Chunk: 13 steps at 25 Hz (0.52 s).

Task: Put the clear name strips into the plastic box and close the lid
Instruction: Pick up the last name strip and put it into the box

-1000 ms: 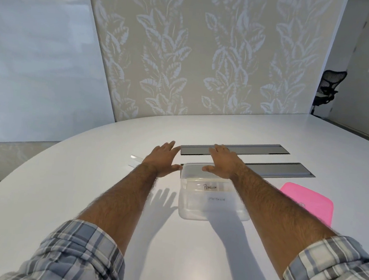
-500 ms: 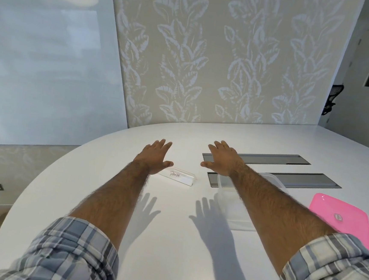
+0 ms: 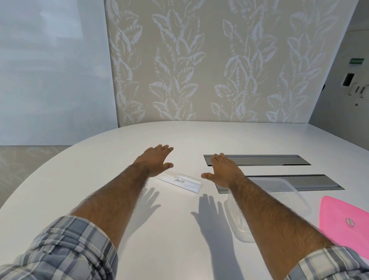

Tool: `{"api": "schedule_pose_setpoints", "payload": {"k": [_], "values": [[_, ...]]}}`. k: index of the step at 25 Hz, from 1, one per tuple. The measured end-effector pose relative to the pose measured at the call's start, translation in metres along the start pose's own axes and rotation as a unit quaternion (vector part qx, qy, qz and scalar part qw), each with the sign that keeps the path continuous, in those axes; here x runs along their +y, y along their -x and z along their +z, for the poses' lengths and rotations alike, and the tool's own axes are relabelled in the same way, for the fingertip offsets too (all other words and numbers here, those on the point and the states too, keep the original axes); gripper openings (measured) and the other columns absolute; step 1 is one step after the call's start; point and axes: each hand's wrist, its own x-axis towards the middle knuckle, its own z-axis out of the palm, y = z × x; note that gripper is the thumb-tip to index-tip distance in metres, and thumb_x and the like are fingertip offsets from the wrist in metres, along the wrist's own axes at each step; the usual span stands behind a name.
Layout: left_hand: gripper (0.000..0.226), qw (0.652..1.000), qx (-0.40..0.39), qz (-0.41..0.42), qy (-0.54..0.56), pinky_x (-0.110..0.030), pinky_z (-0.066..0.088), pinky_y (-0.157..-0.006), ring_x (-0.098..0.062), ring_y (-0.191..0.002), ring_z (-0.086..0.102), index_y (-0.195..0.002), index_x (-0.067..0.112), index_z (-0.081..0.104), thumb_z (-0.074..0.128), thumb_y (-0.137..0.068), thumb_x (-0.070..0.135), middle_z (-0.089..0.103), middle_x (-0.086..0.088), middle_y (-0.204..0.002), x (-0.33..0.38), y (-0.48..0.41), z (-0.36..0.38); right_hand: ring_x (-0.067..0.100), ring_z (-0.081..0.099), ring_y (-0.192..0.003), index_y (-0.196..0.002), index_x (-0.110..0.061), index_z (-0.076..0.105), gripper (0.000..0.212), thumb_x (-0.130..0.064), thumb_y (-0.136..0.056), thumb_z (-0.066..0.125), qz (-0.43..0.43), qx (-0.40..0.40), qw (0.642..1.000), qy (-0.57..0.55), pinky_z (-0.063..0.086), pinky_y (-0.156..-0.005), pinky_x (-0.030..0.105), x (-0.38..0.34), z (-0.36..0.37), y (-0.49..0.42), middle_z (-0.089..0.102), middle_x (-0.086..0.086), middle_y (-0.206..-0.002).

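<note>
I see one clear name strip (image 3: 178, 181) on the white table (image 3: 170, 239), lying between my two hands. Its long axis runs left-right, slightly skewed: the left end sits a bit farther from me, the right end a bit nearer. The face with "PANDA" handwritten on it points toward me, text upright and readable.

Left hand (image 3: 155, 160): flat, palm down, fingers extended and nearly together, thumb out to the side. It holds nothing. The thumb is right at the strip's left end; I can't tell whether it touches or just overlaps it from this angle. The hand casts a separate shadow on the table nearer to me, so it looks raised off the surface.

Right hand (image 3: 223, 171): also flat, palm down, fingers spread slightly, thumb pointing toward the strip. Empty. The thumb tip is just beside the strip's right end, with a small gap visible. The fingertips lie over the near end of a grey table hatch (image 3: 257, 159); a second grey hatch (image 3: 298, 182) lies to the right of the wrist.

The plastic box (image 3: 271, 203) is open, right of the right forearm and partly hidden under it. Clear walls, contents not readable from here. The pink lid (image 3: 350, 223) lies flat on the table further right of the box, apart from it.

Both sleeves (image 3: 69, 252) are plaid, rolled to mid-forearm.
</note>
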Motion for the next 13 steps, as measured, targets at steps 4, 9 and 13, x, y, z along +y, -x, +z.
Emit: {"api": "schedule_pose_setpoints", "payload": {"k": [4,9,13], "values": [[0.068,1.0,-0.023,0.008,0.002,-0.039,0.014,-0.123,-0.02,-0.153,0.013,-0.159,0.024,0.018,0.045,-0.101,0.047,0.017,0.001,-0.166,-0.016,-0.022,0.021,0.028,0.025,-0.146,-0.145,-0.006,0.036,0.08,-0.062,-0.09,0.051,0.011,-0.008,1.0,0.004,0.028,-0.117,0.046,0.004,0.018,-0.021,0.034,0.012,-0.155],[0.064,0.997,-0.06,-0.022,0.034,-0.041,0.025,-0.12,-0.023,-0.15,0.025,-0.156,0.037,0.025,0.047,-0.098,0.053,0.028,-0.003,-0.163,-0.033,-0.042,0.047,0.027,0.042,-0.135,-0.138,-0.008,0.045,0.065,-0.053,-0.092,0.054,0.013,-0.01,0.999,-0.028,0.037,-0.109,0.042,0.002,0.036,-0.044,0.048,0.009,-0.145],[0.064,0.997,-0.074,-0.002,0.037,-0.039,0.026,-0.119,-0.021,-0.149,0.027,-0.156,0.035,0.025,0.05,-0.098,0.05,0.03,0.001,-0.162,-0.038,-0.061,0.06,0.028,0.045,-0.134,-0.139,-0.009,0.046,0.063,-0.052,-0.093,0.054,0.02,-0.033,0.998,-0.042,0.038,-0.109,0.042,-0.006,0.055,-0.059,0.048,0.009,-0.147]]}}
